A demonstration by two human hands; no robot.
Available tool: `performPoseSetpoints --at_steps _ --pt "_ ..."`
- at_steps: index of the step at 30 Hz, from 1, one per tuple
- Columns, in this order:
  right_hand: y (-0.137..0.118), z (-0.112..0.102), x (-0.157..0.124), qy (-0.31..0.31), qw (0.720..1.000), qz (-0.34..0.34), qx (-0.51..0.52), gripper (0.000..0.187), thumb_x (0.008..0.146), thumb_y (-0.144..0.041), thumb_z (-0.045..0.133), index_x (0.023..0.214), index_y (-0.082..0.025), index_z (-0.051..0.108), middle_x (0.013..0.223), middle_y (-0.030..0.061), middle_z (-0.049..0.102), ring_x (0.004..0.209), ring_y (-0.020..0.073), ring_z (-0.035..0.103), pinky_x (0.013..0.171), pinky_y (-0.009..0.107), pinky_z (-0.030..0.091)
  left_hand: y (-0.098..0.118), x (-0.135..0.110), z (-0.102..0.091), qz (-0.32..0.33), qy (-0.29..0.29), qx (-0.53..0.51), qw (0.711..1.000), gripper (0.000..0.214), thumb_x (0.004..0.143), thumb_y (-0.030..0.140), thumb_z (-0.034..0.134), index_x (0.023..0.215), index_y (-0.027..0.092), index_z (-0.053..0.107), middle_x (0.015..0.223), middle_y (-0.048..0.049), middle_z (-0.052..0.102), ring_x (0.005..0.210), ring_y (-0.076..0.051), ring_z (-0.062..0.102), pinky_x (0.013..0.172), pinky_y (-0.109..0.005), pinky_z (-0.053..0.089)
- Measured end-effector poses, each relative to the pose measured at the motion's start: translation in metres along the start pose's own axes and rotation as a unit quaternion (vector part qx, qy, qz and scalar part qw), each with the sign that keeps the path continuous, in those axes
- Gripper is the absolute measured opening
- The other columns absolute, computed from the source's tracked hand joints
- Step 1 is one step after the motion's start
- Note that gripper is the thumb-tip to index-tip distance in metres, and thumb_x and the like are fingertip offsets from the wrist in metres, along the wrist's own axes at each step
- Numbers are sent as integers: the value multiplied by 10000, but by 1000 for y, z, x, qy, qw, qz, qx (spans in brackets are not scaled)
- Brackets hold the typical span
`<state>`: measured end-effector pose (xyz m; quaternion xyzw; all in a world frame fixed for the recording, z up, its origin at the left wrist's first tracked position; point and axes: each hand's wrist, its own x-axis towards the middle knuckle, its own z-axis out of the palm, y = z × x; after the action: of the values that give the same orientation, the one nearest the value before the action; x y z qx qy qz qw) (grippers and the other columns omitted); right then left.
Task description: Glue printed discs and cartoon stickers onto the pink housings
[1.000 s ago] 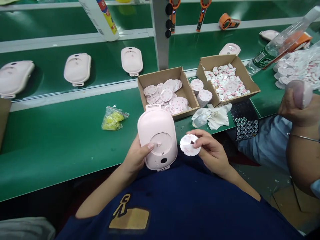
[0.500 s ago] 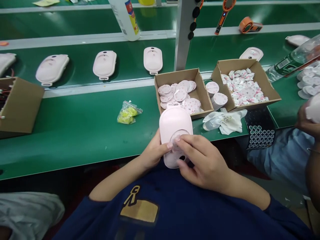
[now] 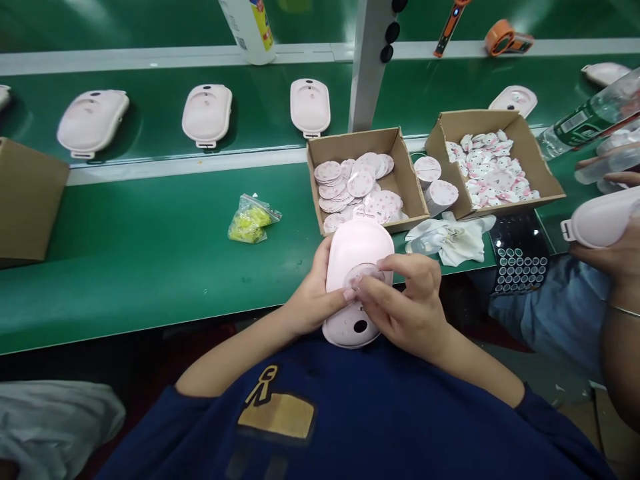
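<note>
Just nearside of the cardboard box (image 3: pixel 340 148), a smooth, rounded-rect pink plastic case (image 3: pixel 356 241) is in the L hand (image 3: pixel 316 295), gripped by its L edge w/ thumb laid on the front. R hand (image 3: pixel 407 298) has fingertips on a thin, round printed disc (image 3: pixel 365 269) at the case's circ recess; can't tell if it's pinched or only pressed. L of box: crinkly clear plastic bag (image 3: pixel 246 203) w/ yellow pcs (image 3: pixel 257 217); R of box: two cylindrical disc stacks (image 3: pixel 443 193) plus, a bit nearer, rumpled white cloth (image 3: pixel 463 243).
</note>
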<state>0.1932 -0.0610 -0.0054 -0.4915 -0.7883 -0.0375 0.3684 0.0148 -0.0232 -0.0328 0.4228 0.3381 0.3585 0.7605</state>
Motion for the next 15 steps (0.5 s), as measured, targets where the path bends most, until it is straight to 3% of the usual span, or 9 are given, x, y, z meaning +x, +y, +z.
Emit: performPoseSetpoints --at_steps 6,9,12,15 --pt "2 0 -5 -15 1000 11 -18 124 832 -311 726 917 -232 683 960 46 625 924 216 555 864 394 424 1 1 0 13 -7 50 999 966 741 449 769 1507 219 227 1555 -141 363 1409 -380 366 1149 -496 330" --pt "5 -3 -10 -14 1000 7 17 92 828 -265 696 906 -228 665 941 35 589 886 203 562 836 395 431 2 -2 -1 7 20 49 999 975 723 405 788 1512 219 245 1546 -131 396 1393 -362 404 1142 -460 355" --pt "22 -4 -24 72 997 20 22 166 817 -205 648 977 -243 622 980 34 501 883 192 542 810 377 451 5 -6 -7 -6 112 38 993 1015 667 369 826 1510 225 280 1487 -131 489 1320 -351 499 1072 -420 447" --pt "55 3 -42 176 972 145 -53 421 804 -296 660 1196 -247 514 1106 79 421 1031 252 494 883 432 460 10 -6 -17 -3 206 27 978 1034 603 327 858 1493 233 339 1377 -117 597 1194 -331 603 912 -345 553"
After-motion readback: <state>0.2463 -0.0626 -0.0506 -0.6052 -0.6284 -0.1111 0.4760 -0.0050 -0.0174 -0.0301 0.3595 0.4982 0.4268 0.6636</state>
